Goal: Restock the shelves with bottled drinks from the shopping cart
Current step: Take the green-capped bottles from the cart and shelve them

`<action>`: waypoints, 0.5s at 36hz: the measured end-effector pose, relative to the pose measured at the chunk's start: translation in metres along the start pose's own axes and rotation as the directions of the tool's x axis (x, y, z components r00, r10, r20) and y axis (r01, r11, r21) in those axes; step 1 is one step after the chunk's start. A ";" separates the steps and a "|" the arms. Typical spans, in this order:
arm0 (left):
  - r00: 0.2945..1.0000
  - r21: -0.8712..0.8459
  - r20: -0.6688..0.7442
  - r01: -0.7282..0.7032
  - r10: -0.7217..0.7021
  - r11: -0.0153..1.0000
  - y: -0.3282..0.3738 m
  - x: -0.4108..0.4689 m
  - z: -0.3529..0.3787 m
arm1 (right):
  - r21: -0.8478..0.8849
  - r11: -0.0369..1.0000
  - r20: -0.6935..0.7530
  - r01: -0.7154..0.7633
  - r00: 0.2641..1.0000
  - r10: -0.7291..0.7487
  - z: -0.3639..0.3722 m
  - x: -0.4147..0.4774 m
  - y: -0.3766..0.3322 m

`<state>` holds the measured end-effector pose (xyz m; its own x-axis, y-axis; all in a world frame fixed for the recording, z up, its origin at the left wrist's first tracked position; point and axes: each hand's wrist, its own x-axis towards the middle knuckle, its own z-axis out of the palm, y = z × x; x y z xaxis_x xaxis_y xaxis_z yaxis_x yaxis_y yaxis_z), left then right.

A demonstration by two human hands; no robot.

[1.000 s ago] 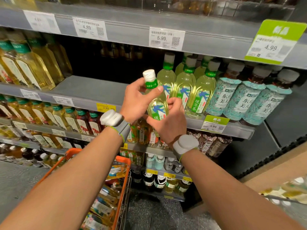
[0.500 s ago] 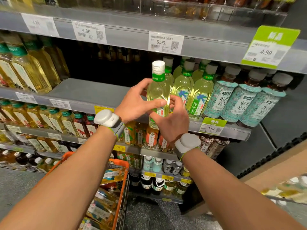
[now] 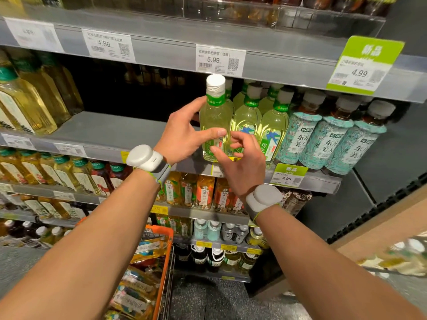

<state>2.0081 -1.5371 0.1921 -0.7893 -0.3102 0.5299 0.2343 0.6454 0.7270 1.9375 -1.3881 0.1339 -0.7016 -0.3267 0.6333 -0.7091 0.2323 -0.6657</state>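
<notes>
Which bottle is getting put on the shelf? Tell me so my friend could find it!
Find the grey shelf under the 5.99 price tag, with a row of pale green bottles. The bottle is the leftmost one, white cap, at the shelf's front edge. Unlike its neighbours, the left hand and right hand hold it.

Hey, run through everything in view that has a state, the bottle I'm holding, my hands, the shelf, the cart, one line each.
Green tea bottle, upright, capped, base at the shelf's front edge.
Left hand, grips the bottle's body.
Right hand, pinches the bottle's lower part.
Shelf, stocked on the right, bare left of the bottle.
Shopping cart, holds bottles lying down.
Teal-labelled bottles, upright, capped.
</notes>
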 end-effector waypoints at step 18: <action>0.999 0.126 -0.040 -0.005 0.011 0.992 -0.035 0.022 0.024 | -0.013 1.000 -0.023 0.021 1.000 -0.022 -0.007 0.010 0.020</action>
<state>1.9687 -1.5498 0.1680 -0.7635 -0.3310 0.5546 0.1654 0.7298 0.6633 1.9160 -1.3808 0.1299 -0.6874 -0.3107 0.6564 -0.7248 0.2373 -0.6468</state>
